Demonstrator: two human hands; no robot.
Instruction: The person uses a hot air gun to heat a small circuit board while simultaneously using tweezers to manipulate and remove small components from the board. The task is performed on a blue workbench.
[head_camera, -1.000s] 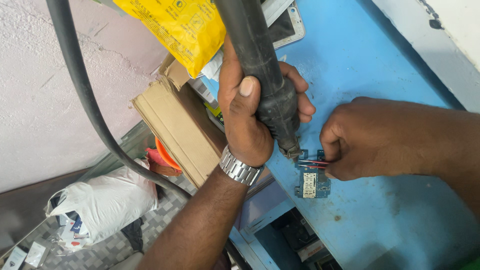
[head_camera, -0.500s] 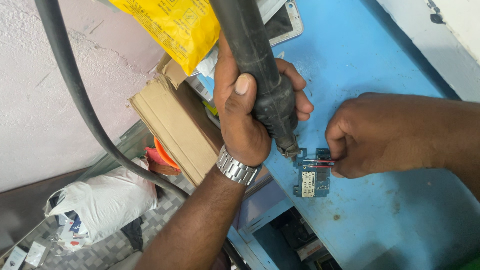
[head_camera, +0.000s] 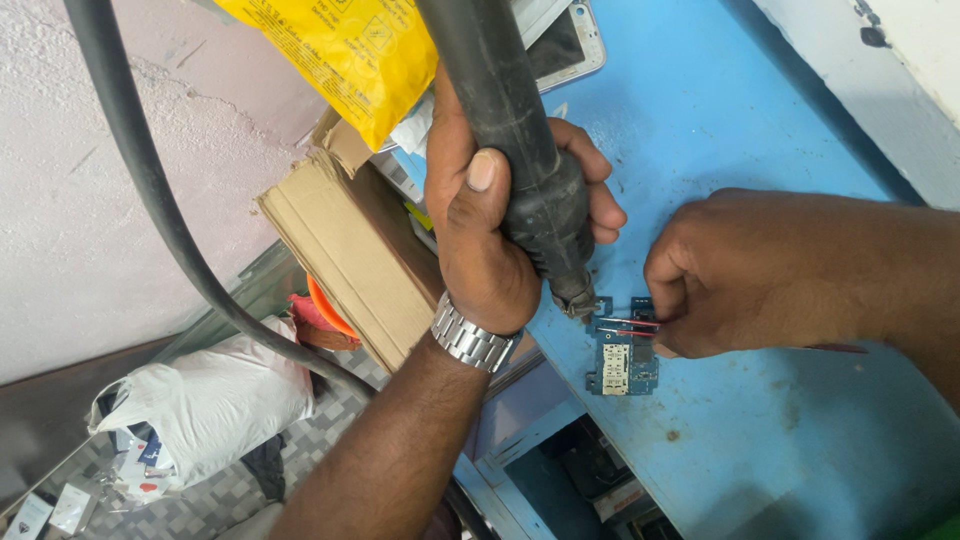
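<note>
Gripping a black hot-air handle (head_camera: 520, 170) in the left hand (head_camera: 495, 230), fingers wrapped tight, nozzle hovering just over a small blue circuit board (head_camera: 622, 350) on the blue table (head_camera: 760, 440). Pinching red-tipped tweezers (head_camera: 628, 326) in the closed right hand (head_camera: 750, 270), tips on the board; part apparently not lifted. Crowding nearby: cardboard box (head_camera: 340, 260), yellow bag (head_camera: 340, 55).

Probably a small electronics repair workshop: a worn blue workbench (head_camera: 760, 420) carries a bare circuit board (head_camera: 620, 360), a hot-air tool (head_camera: 520, 170), a phone (head_camera: 570, 45) and cardboard boxes (head_camera: 350, 260).
</note>
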